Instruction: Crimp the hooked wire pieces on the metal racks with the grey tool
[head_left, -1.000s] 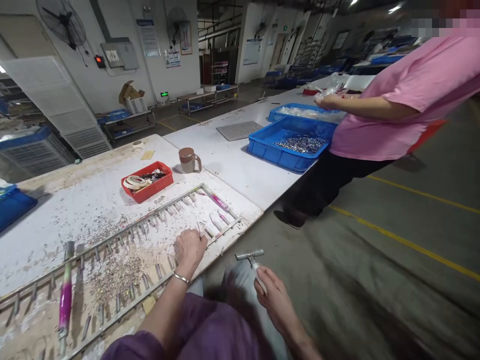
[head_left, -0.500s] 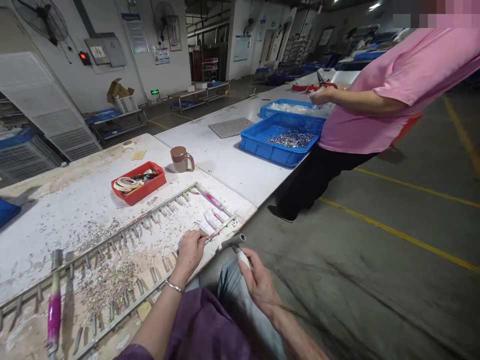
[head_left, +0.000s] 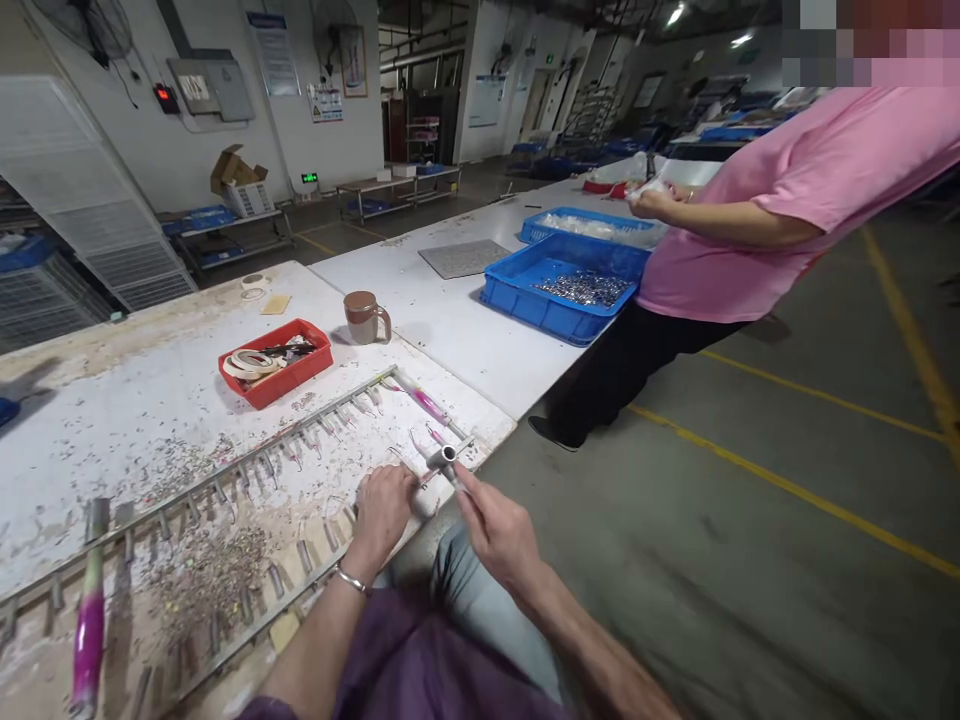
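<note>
A long metal frame (head_left: 289, 432) with several small hanging pieces lies on the littered white table (head_left: 161, 375). At its near right corner my left hand (head_left: 386, 508) rests with fingers closed around a small pinkish piece by the rail. My right hand (head_left: 499, 525) grips a hammer-like tool with a tubular metal head (head_left: 442, 457), held just right of my left fingertips over the rail. One magenta rod (head_left: 427, 402) spans the frame's far right end; another magenta rod (head_left: 90, 630) crosses it at the left.
Beyond the frame are a red tray (head_left: 296, 375) with tape rolls and a brown mug (head_left: 365, 320). Farther right sit a grey board (head_left: 465, 259) and a blue bin (head_left: 517, 303) of small shiny parts. A person in pink (head_left: 757, 240) stands beside the bins.
My right hand has moved left and up, bringing the tool's head from beyond the table edge to beside my left fingers. The other person's hands have shifted slightly.
</note>
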